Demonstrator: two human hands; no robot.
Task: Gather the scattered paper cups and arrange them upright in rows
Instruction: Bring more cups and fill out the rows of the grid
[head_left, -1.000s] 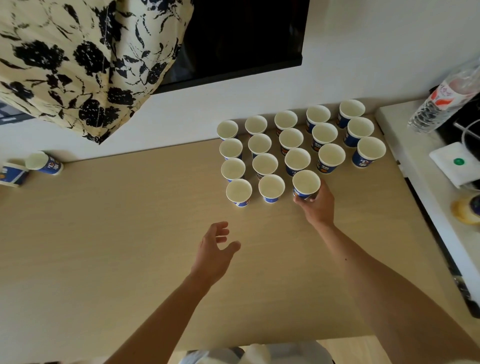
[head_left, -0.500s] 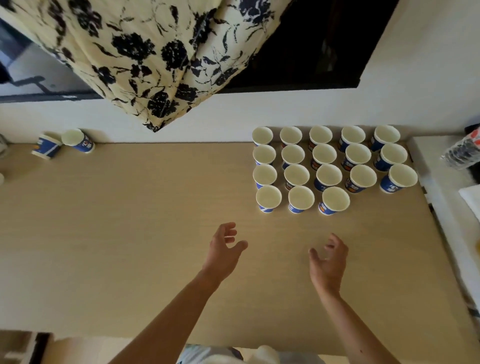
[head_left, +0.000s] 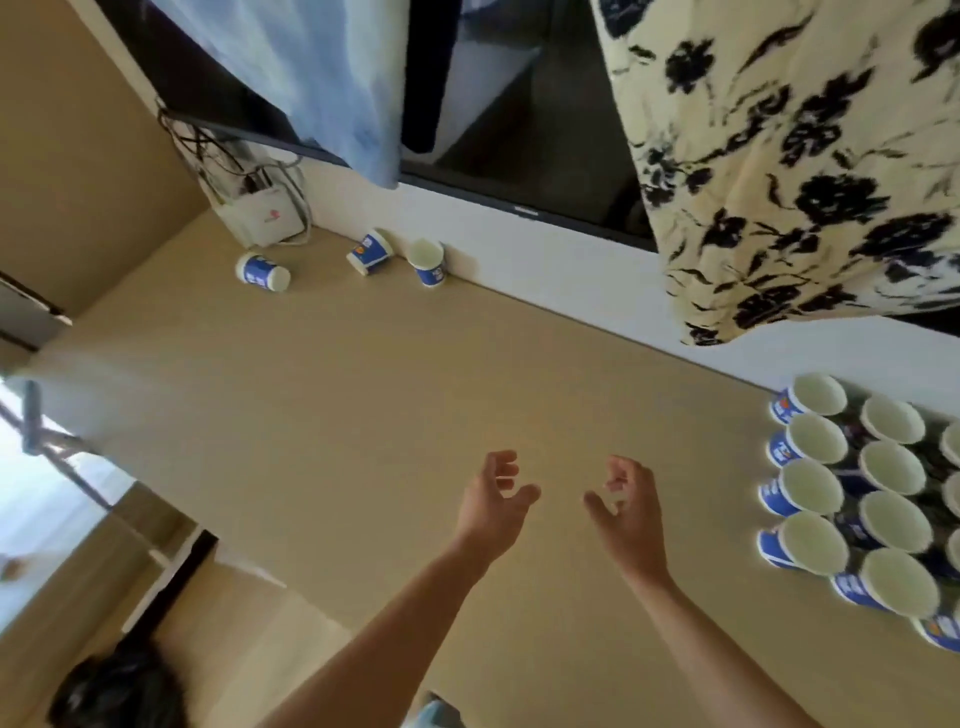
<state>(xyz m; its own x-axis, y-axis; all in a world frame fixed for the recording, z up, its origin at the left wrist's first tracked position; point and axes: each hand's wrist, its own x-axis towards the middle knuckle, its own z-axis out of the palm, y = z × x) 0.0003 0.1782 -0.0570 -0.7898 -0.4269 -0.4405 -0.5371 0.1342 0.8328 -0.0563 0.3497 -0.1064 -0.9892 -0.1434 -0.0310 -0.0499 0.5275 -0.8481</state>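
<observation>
Three stray paper cups wait at the far left of the bench (head_left: 363, 415), against the wall: one on its side (head_left: 262, 272) near the white router box (head_left: 262, 221), one tipped over (head_left: 370, 252), one upright (head_left: 428, 262) just beside it. They look light and thin-walled, so you should pinch gently around the middle of the wall; squeeze hard and the rim will likely buckle. The arranged rows (head_left: 857, 493) stand upright at the right edge. Your left hand (head_left: 491, 501) and right hand (head_left: 626, 512) hover over bare bench, fingers loosely curled and holding nothing. The router's cables (head_left: 208, 150) hang close behind the leftmost cup; the floral cloth (head_left: 805, 171) hangs clear.
</observation>
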